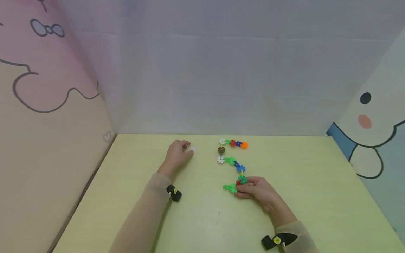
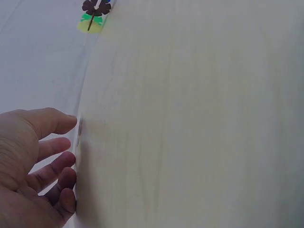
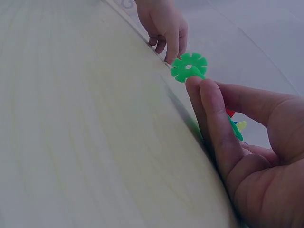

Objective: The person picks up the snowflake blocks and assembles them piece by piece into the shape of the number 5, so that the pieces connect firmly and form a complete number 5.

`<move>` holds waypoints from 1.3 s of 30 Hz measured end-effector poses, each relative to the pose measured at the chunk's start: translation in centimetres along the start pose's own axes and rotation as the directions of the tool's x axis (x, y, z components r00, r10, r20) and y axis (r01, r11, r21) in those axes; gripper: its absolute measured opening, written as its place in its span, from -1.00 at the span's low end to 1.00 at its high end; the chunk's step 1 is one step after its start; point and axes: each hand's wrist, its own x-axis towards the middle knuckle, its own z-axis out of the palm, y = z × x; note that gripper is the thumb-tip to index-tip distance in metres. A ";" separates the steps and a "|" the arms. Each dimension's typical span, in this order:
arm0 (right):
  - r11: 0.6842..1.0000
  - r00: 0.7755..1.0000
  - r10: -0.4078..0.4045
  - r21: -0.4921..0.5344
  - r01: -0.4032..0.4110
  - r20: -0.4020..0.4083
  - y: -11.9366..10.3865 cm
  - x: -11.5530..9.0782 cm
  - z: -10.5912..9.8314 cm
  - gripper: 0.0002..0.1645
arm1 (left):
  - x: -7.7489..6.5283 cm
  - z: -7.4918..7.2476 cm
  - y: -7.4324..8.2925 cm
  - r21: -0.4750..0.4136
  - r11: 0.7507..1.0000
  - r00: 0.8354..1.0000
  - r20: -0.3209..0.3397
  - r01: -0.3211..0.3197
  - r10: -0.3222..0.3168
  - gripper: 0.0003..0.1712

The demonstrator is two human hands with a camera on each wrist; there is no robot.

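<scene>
A chain of interlocking plastic snowflake discs [image 1: 221,150] in several colours winds over the table. My right hand [image 1: 257,191] grips its near end with thumb and fingers, at a red disc [image 1: 238,182] partly hidden by the fingers. Light-green discs [image 1: 230,188] stick out left of that grip; one green notched disc [image 3: 189,67] shows above the fingertips in the right wrist view. My left hand [image 1: 177,157] is at the far left of the chain, fingers loosely bent and apart. Right at its fingertips lies a single white snowflake disc [image 1: 192,149].
The pale wooden table [image 1: 294,182] ends at a light curtain [image 1: 202,84] behind. Printed side panels [image 1: 374,140] flank it. The chain's far end finishes in an orange disc [image 1: 244,145] near the back edge. Each wrist wears a small black camera [image 1: 174,193].
</scene>
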 end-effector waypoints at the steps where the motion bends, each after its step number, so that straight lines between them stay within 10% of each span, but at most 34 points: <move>1: 1.000 1.000 0.002 0.000 -0.002 -0.002 0.0 0.0 0.0 -0.57 | 0.1 0.0 0.0 0.004 1.000 1.000 -0.003 -0.006 0.006 -0.51; 16: 1.000 1.000 -0.001 -0.013 0.001 -0.005 0.1 0.0 0.2 -0.55 | -0.4 0.7 0.5 -0.035 0.998 0.999 0.017 0.045 -0.044 -0.71; 39: 1.000 1.000 -0.015 -0.017 0.015 0.009 -0.1 -0.1 0.3 -0.53 | -5.2 2.3 4.2 -0.214 0.977 0.990 0.138 0.017 0.013 -0.89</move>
